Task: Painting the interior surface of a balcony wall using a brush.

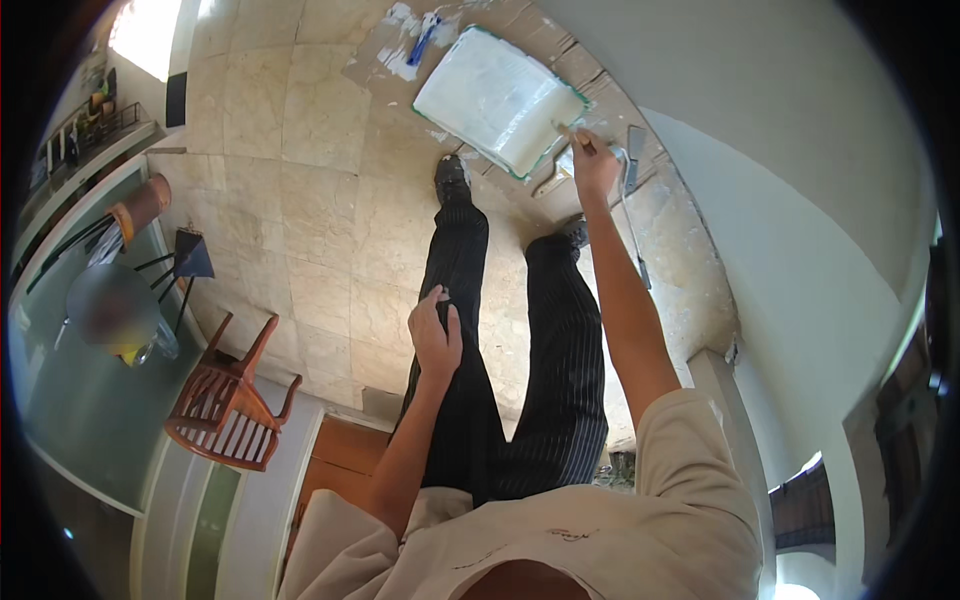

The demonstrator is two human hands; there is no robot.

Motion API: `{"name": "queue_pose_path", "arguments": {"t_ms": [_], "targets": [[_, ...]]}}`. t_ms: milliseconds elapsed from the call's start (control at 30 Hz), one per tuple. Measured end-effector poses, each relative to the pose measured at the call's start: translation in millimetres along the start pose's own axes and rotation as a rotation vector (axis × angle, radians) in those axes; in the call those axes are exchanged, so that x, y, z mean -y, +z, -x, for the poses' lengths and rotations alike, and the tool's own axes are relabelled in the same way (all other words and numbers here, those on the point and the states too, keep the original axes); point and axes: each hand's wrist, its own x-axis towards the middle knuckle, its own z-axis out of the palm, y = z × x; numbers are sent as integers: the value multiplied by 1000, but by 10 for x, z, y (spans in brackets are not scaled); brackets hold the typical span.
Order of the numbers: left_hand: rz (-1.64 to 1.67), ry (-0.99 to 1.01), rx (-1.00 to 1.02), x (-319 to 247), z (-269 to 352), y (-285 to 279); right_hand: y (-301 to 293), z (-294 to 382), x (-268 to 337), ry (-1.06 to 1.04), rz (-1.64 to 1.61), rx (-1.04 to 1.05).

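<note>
My right hand (595, 169) is at the near right corner of a green-rimmed tray (480, 94) coated with white paint. Its fingers pinch a small tan, handle-like piece (562, 129), whose tip is over the tray; the rest is hidden. Beside that hand lies a flat paintbrush (553, 180) with a wooden handle. A broad-bladed scraper (634, 156) and a tool with a thin wire shaft (632, 225) are just to the right. Over my left thigh is my left hand (435, 337), thumb apart from the fingers. A small pale spot shows at its fingertips; I cannot tell what it is.
Paint-spattered cardboard (375, 64) lies under the tray, with a blue-handled tool (424, 41) on it. A pale wall (750, 187) borders the right side. On the left stand a wooden chair (232, 409) and a glass-topped table (90, 405). Tiles (315, 202) cover the floor.
</note>
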Motion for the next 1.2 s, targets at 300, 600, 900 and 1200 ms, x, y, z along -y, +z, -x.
{"name": "queue_pose_path", "arguments": {"t_ms": [300,600,900,1200], "targets": [[165,-150,-157,-2,-244,-85,2045,-594,261,-680,-32,228],[139,-174,-142,-23,-307,-112,2204,-280,-148,-911,172,634],[103,-97,-136,-67,-330,-59,1104,-470,-312,257,-666,481],[776,-672,-230,234,-53,-166,-714,570,462,615,-1177,354]]}}
